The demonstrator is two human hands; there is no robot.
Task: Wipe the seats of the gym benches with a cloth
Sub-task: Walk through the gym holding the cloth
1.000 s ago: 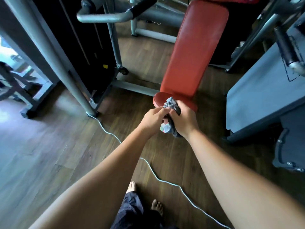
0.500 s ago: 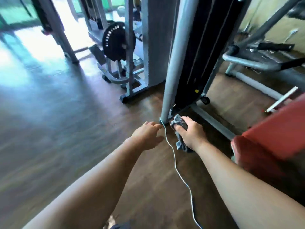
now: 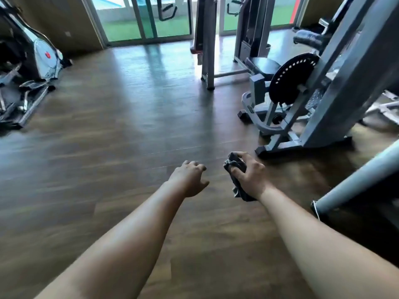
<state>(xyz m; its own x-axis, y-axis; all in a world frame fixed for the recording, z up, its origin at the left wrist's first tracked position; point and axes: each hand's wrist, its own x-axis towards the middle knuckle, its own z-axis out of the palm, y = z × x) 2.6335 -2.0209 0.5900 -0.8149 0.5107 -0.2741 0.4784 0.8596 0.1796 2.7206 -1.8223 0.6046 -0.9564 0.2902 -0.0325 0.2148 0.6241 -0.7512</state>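
Note:
My right hand (image 3: 250, 176) grips a crumpled grey cloth (image 3: 235, 167), held out in front of me above the wooden floor; part of the cloth hangs below the palm. My left hand (image 3: 190, 176) hovers beside it, a little to the left, fingers loosely curled and holding nothing. The red bench is out of view. A grey padded seat (image 3: 266, 65) belongs to a machine at the back right, well beyond both hands.
A grey machine with a black perforated disc (image 3: 291, 78) and its floor frame (image 3: 278, 139) stands to the right. A slanted grey post (image 3: 354, 186) crosses the right edge. An elliptical trainer (image 3: 36, 55) stands far left. Wooden floor (image 3: 121, 130) stretches ahead to glass doors (image 3: 149, 18).
My view has swung left, away from the red bench toward the floor and doors. The left hand let go of the cloth; the right hand still holds it.

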